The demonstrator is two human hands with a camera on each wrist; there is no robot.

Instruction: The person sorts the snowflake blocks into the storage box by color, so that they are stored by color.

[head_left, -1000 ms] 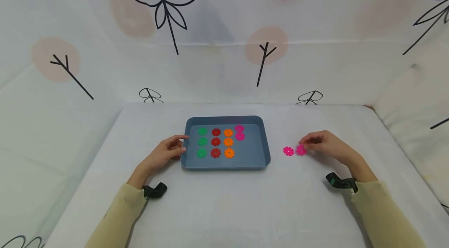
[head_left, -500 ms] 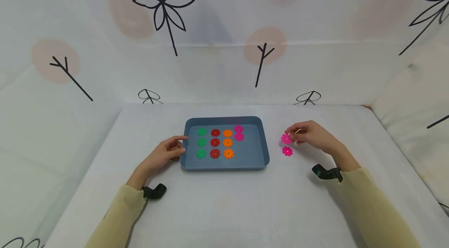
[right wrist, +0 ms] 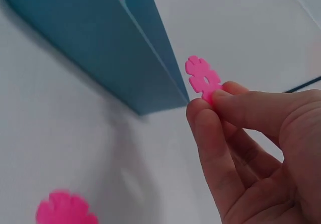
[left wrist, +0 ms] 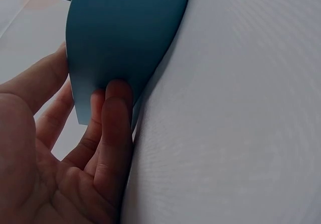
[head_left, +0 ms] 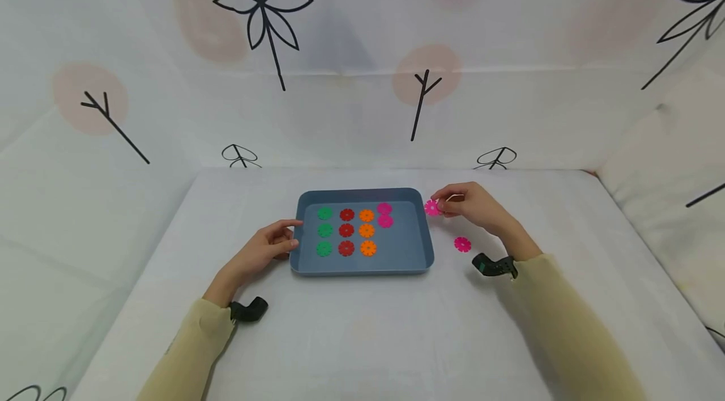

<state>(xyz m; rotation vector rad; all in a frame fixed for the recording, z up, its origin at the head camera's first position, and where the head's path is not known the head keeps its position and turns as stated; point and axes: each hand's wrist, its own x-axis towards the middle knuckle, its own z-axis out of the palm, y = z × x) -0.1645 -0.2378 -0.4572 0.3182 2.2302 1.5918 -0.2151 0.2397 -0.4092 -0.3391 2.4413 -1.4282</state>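
My right hand (head_left: 474,204) pinches a pink notched plastic disc (head_left: 432,207) between thumb and fingertips, just off the right rim of the blue-grey tray (head_left: 403,256). In the right wrist view this disc (right wrist: 201,76) is tilted up, above the table. A second pink disc (head_left: 462,244) lies on the table below the right hand. My left hand (head_left: 262,251) holds the tray's left side, with fingertips against its outer wall (left wrist: 125,33) in the left wrist view. Inside the tray lie columns of green discs (head_left: 325,231), red discs (head_left: 347,230) and orange discs (head_left: 367,231), plus two pink discs (head_left: 385,221).
A white cloth (head_left: 362,338) covers the table. Behind stands a white fabric wall (head_left: 340,118) with flower and twig drawings. A black wrist camera (head_left: 249,310) is on the left wrist, another wrist camera (head_left: 494,265) on the right.
My right hand has picked up a pink disc from the table and carried it left and away from me to the tray's right rim. The left hand and the tray stay in place.
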